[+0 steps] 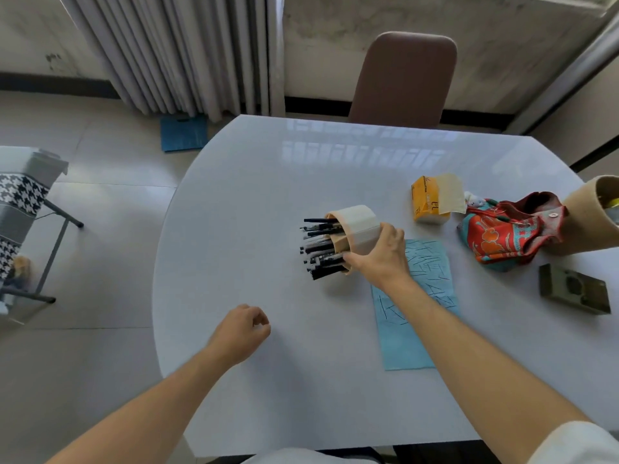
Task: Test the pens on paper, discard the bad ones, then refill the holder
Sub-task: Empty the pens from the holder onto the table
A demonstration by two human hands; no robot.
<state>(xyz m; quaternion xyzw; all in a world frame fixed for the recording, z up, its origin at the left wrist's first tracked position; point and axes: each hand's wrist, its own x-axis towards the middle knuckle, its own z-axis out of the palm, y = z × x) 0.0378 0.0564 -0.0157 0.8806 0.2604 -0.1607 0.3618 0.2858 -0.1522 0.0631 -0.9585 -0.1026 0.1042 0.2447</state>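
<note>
Five fingers of the right hand (pixel 378 252) curl around the pen holder (pixel 355 234), which is tipped on its side near the middle of the white table (pixel 254 202). Many dark pens (pixel 323 247) stick out of its mouth toward the left. The blue paper (pixel 415 316), full of scribbles, lies just right of the holder, under the right arm. The left hand (pixel 243 331) rests on the table nearer, fingers loosely curled, holding nothing. It looks like the pens are about to be tipped out for testing. Next, tilt gently so they don't roll off.
</note>
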